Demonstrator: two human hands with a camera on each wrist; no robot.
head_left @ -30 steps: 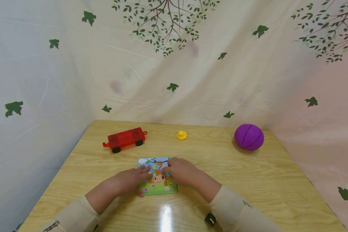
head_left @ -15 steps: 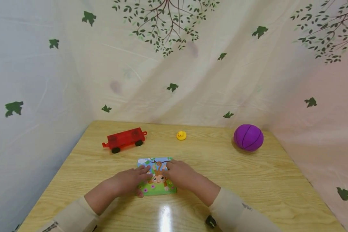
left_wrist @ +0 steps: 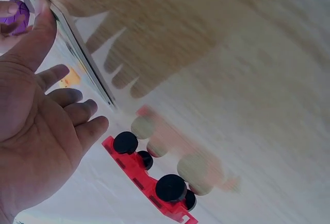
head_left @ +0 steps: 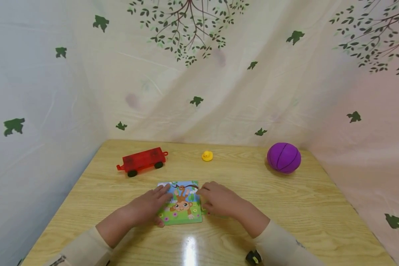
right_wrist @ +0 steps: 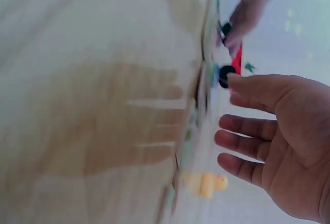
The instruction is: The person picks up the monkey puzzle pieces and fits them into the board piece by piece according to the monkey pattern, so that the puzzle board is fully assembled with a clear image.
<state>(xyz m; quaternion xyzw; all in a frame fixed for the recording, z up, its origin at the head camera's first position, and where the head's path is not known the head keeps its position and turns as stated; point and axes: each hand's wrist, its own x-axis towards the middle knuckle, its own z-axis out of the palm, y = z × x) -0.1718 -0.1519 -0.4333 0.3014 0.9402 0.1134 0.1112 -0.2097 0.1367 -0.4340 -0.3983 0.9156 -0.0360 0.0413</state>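
A thin square picture board (head_left: 183, 218) with a cartoon monkey lies on the table before me. My left hand (head_left: 146, 207) rests over its left side with fingers spread. The left wrist view shows that hand's thumb (left_wrist: 44, 26) at the board's edge. My right hand (head_left: 221, 199) is at the right edge, fingertips low beside the picture. Under it peeks a green flowered strip (head_left: 204, 212), mostly hidden by the hand. In the right wrist view, several thin flat sections stand slightly uneven, and the straight fingers (right_wrist: 247, 144) are above them, holding nothing visible.
A red toy wagon (head_left: 143, 159) with black wheels stands at the back left of the wooden table (head_left: 286, 214). A small yellow duck (head_left: 207, 156) sits at the back middle, a purple ball (head_left: 283, 158) at the back right. Leaf-printed cloth (head_left: 173, 122) closes off three sides.
My right hand has slid right off the picture to its right edge, uncovering more of the monkey and the green strip. My left hand stays on the board's left side.
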